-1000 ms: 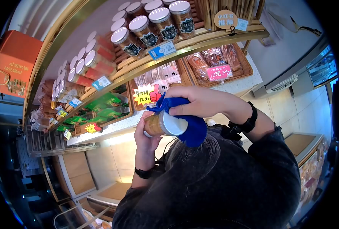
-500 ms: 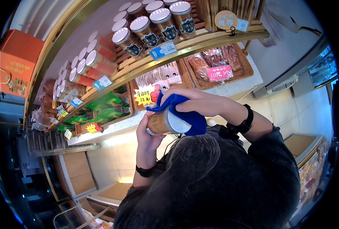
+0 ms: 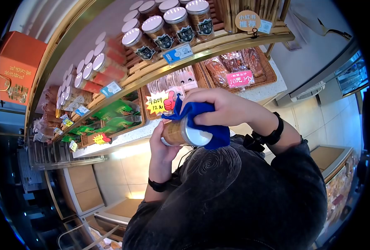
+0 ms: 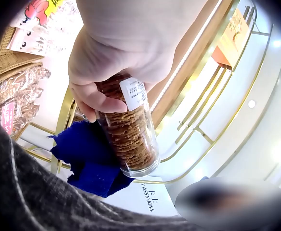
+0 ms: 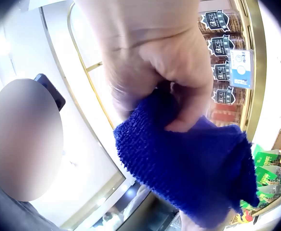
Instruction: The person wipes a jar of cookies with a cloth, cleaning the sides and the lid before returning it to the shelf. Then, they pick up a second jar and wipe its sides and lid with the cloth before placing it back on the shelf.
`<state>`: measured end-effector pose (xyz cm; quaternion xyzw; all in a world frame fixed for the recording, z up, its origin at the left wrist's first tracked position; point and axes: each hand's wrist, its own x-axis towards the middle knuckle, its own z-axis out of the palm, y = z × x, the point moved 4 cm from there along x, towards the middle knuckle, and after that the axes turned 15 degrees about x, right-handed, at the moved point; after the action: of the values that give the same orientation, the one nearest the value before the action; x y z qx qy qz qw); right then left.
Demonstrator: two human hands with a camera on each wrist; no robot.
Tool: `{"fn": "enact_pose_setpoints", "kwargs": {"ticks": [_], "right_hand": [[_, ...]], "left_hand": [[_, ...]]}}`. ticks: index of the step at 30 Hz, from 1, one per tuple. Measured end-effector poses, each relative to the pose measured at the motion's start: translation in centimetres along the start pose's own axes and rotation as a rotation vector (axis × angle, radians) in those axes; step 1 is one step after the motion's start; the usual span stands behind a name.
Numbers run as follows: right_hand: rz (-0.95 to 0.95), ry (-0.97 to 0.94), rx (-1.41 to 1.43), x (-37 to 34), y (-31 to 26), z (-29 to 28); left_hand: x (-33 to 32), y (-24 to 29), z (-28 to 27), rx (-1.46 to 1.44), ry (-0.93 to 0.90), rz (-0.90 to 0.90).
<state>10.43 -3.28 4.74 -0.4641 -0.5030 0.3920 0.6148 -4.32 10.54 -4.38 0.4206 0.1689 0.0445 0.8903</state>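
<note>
A clear jar (image 3: 174,132) of stacked brown food with a white lid (image 3: 198,135) lies tilted in my left hand (image 3: 160,151), whose fingers wrap its body. In the left wrist view the same jar (image 4: 128,139) shows a white label near my left hand (image 4: 121,48). My right hand (image 3: 218,109) pinches a bunched blue cloth (image 3: 218,135) against the lid end. The right wrist view shows my right hand (image 5: 155,62) gripping the cloth (image 5: 179,159), which hides the jar there.
Lidded jars (image 3: 176,25) stand on a curved slatted shelf (image 3: 218,43) above. Below are wicker trays, one (image 3: 272,75) with wrapped food, and green packets (image 3: 122,114). An orange box (image 3: 20,66) sits at the left. The counter edge (image 3: 251,96) runs beneath the trays.
The right hand and cloth have shifted over the jar's lid, first toward its upper side, then slightly right. The jar has moved slightly right and up in the left hand's hold.
</note>
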Motion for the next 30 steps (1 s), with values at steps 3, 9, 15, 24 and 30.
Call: {"fn": "enact_pose_setpoints", "kwargs": {"ticks": [3, 9, 15, 24, 30], "right_hand": [[-0.118, 0.018, -0.156, 0.0, -0.8, 0.4], [-0.197, 0.127, -0.132, 0.3, 0.5, -0.2], [-0.301, 0.157, -0.473, -0.6, -1.3, 1.7], [0.067, 0.64, 0.771, 0.1, 4.3, 0.2], [-0.441, 0.076, 1.6, -0.7, 2.8, -1.2]], "left_hand": [[-0.1, 0.4, 0.4, 0.049, 0.059, -0.014], [0.5, 0.5, 0.5, -0.056, 0.15, -0.078], [0.3, 0.7, 0.7, 0.162, 0.29, 0.004], [1.2, 2.0, 0.9, 0.241, 0.014, 0.347], [2.0, 2.2, 0.9, 0.192, -0.093, 0.371]]}}
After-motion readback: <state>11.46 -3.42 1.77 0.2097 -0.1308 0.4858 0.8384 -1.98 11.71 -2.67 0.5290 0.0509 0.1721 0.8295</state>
